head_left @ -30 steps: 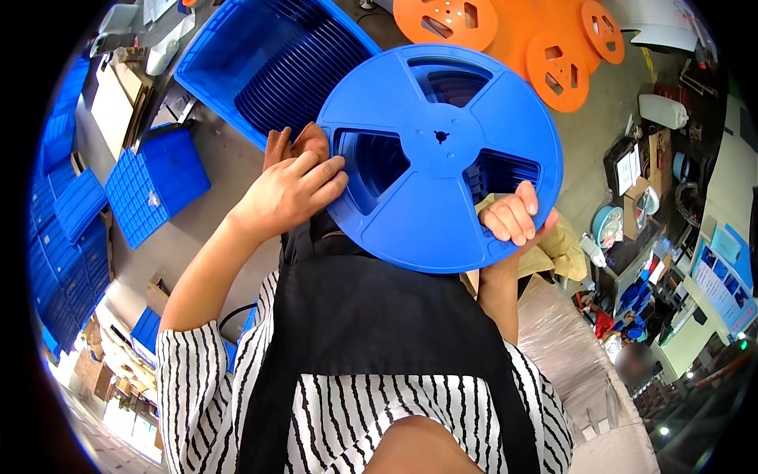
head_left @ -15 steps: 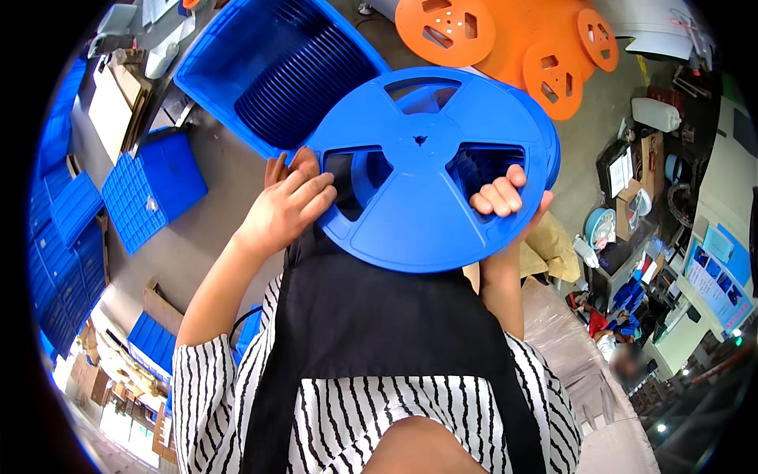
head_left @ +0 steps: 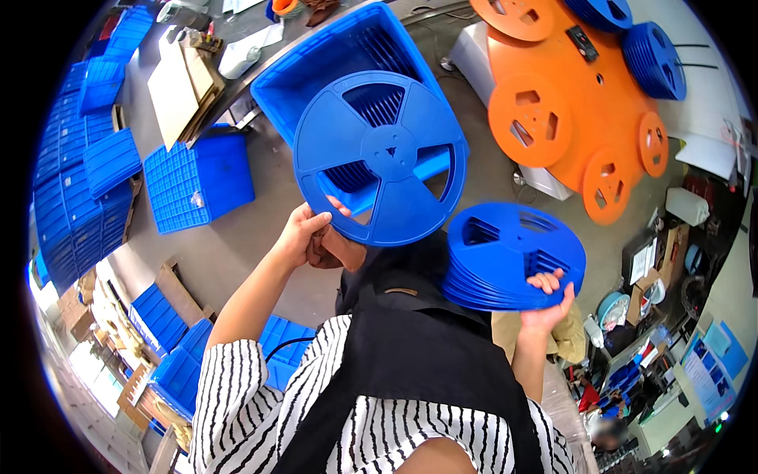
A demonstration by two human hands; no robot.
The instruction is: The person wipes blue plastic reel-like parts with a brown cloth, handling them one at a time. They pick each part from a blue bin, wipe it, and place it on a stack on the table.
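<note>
My left hand (head_left: 309,231) pinches the lower left rim of a single blue plastic reel (head_left: 399,197), held with its flat face toward me. Bunched under those fingers is a crumpled brown piece (head_left: 328,251) that looks like cloth. On the right, my right hand (head_left: 550,296) grips a stack of similar blue reels (head_left: 505,245), its fingers reaching through a cutout of the top one. The stack is tilted and rests near my black apron; its underside is hidden. Behind the single reel stands a blue bin (head_left: 280,87) with more blue reels in it.
An orange table (head_left: 576,118) at the far right has several orange discs with cutouts (head_left: 527,118) and more blue reels (head_left: 654,59) around it. A blue crate (head_left: 201,178) stands on the floor at left, near stacked blue crates (head_left: 79,213). A grey workbench (head_left: 260,47) runs behind.
The single reel has come away from the others, up and left toward the bin, in my left hand. My right hand has lowered the stack to the right. The view has shifted.
</note>
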